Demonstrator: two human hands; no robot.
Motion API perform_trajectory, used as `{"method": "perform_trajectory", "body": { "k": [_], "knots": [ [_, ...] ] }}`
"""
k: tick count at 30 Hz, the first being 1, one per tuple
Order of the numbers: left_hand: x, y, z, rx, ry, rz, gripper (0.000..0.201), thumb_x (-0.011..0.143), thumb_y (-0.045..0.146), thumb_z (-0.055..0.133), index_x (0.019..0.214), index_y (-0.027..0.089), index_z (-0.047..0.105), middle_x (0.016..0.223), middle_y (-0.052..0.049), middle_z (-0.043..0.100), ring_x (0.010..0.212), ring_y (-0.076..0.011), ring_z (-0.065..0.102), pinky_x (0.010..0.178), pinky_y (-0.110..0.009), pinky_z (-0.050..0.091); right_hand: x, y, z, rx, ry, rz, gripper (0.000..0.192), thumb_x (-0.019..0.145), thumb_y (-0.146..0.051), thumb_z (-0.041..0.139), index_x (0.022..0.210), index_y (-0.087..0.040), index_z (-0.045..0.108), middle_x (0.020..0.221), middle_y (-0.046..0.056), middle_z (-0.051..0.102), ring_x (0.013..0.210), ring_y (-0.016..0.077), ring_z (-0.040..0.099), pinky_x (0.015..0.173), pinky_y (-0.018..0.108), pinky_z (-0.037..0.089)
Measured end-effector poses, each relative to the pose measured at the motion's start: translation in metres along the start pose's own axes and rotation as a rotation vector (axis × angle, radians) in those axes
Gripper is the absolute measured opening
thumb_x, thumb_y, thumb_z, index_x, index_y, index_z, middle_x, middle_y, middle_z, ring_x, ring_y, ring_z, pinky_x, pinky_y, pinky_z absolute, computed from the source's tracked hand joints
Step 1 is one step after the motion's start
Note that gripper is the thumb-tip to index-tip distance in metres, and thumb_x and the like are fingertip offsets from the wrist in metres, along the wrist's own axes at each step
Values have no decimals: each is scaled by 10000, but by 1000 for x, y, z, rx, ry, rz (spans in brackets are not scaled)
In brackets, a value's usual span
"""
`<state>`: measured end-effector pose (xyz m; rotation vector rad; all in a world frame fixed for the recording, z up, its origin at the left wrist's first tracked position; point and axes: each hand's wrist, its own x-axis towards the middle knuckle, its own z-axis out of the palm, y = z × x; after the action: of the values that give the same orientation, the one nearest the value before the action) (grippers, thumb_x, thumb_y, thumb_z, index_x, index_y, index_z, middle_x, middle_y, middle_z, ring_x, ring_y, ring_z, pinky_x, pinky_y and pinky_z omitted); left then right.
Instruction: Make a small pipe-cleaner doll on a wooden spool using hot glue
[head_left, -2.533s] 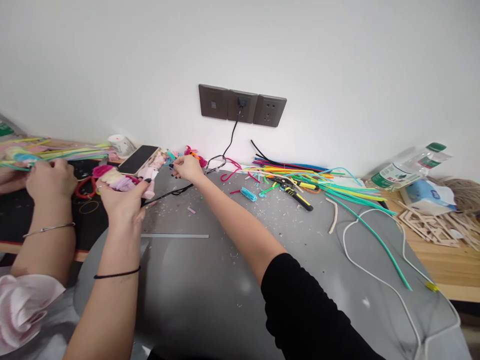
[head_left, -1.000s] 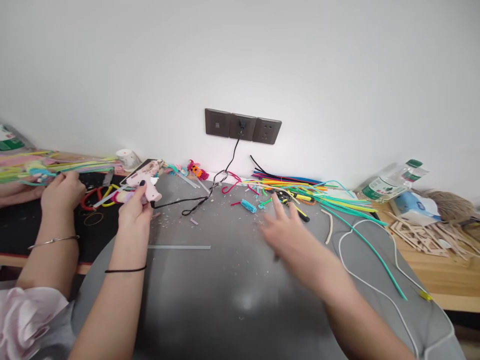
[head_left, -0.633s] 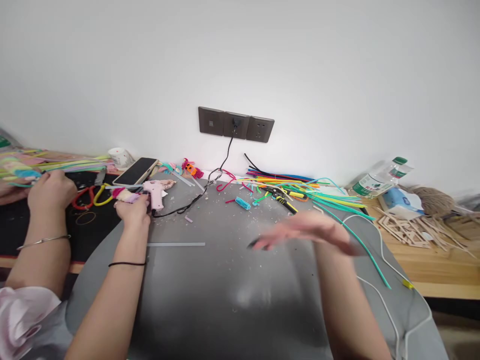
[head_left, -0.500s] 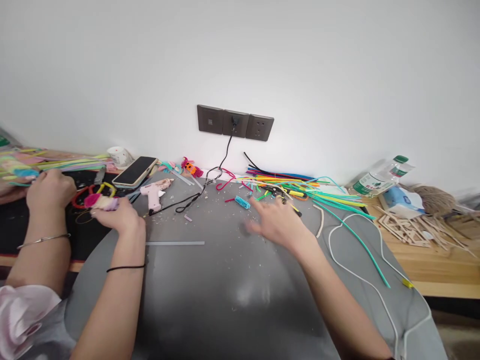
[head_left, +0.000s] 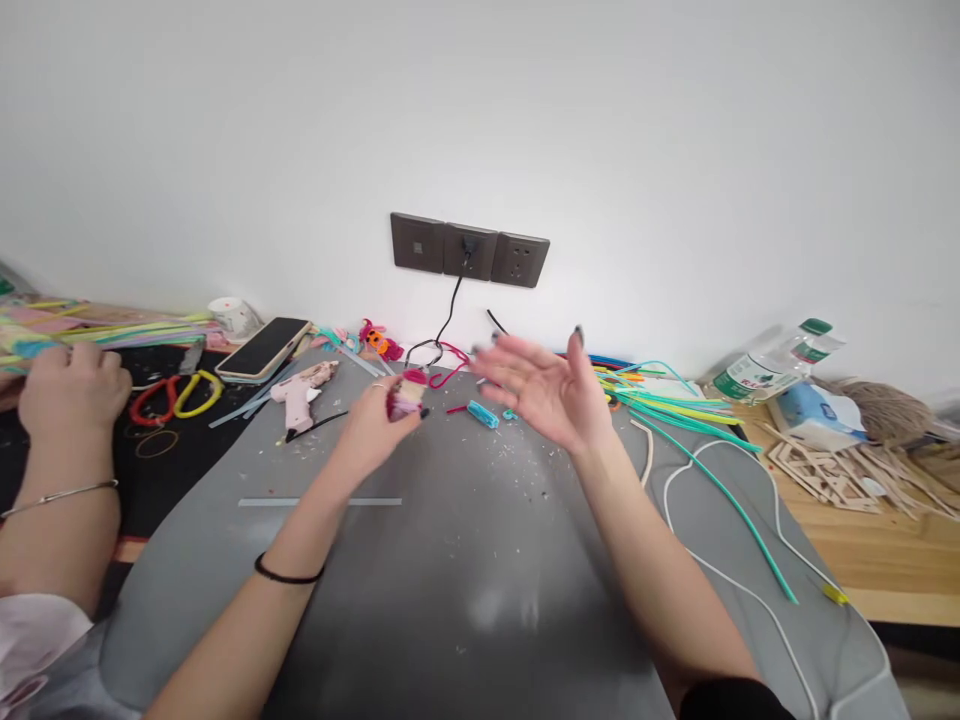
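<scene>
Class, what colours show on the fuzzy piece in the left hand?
Mostly deep pink and cream; the fuzzy piece shows best in the head view.

we hold our left forearm [head_left: 259, 625] and right forearm [head_left: 652, 560] slanting forward and inward. our left hand [head_left: 375, 422] is curled in a grip, its thumb [head_left: 406, 427] pointing rightward. our right hand [head_left: 551, 395] is raised, palm showing, fingers [head_left: 506, 362] stretched leftward and slightly blurred, thumb upright. the hands are apart.

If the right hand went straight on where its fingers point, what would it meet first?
The right hand would likely meet the red looped strand first, though it might pass above; depth is unclear.
</scene>
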<state>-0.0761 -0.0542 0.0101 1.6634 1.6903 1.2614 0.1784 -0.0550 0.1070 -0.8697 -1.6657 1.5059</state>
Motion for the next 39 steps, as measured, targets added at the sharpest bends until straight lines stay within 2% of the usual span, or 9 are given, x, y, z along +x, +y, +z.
{"method": "perform_trajectory", "body": {
  "k": [3,7,9,11,13,15,20,26,39],
  "knots": [
    [-2,4,32,150,-195,10,496,789,245,707,1274,165,641,1072,-126,760,954,-303,731,875,-430,574,16,-4,3,40,75,-98,1006,947,-734,-151,1602,-231,423,1638,122,494,1491,222,514,1142,423,493],
    [2,1,53,290,-246,87,369,766,212,703,1129,147,695,1160,-178,737,1129,-382,690,1018,-525,530,27,-3,7,109,-16,-111,931,988,-709,-86,1593,-244,446,1630,100,509,1519,215,473,1195,448,442],
    [3,3,50,204,-117,129,359,787,226,687,1140,165,685,1165,-166,725,1142,-363,683,1024,-519,537,29,-2,6,115,-48,-89,881,1007,-702,-44,1587,-265,455,1625,88,518,1520,209,472,1203,448,433],
    [3,13,39,37,138,234,326,883,243,584,1200,211,653,1190,-125,709,1149,-303,676,1003,-478,558,30,-1,3,159,-102,-70,876,1012,-701,-39,1591,-262,450,1628,87,515,1528,200,463,1218,441,416],
    [1,33,25,-90,388,377,282,915,273,583,1192,252,637,1199,-92,688,1191,-273,656,1036,-457,553,32,-2,-1,231,-176,-51,917,1000,-719,-61,1586,-245,461,1626,92,517,1538,196,450,1234,429,395],
    [1,58,12,-103,499,502,245,901,292,627,1145,284,647,1145,-68,686,1203,-276,654,1086,-477,534,34,-3,-3,292,-248,-24,974,977,-754,-78,1566,-231,494,1614,100,531,1545,206,441,1242,426,381],
    [11,106,2,36,238,745,256,914,323,686,1170,311,680,1147,-49,732,1164,-288,670,1114,-530,513,38,-2,-2,378,-350,107,1048,922,-861,-13,1546,-217,530,1586,120,561,1564,255,402,1275,452,315],
    [30,116,12,133,105,966,163,977,307,694,1139,288,689,1061,-11,778,987,-222,685,1081,-509,466,39,5,-7,520,-419,67,1212,806,-974,-1,1499,-175,593,1541,146,596,1565,289,380,1287,487,295],
    [40,140,14,22,12,881,100,957,277,724,871,313,758,841,36,773,812,-192,669,962,-456,484,36,-2,-12,483,-334,84,1224,754,-1007,-13,1293,-214,747,1317,118,744,1482,267,495,1269,464,346]
  ]
}}
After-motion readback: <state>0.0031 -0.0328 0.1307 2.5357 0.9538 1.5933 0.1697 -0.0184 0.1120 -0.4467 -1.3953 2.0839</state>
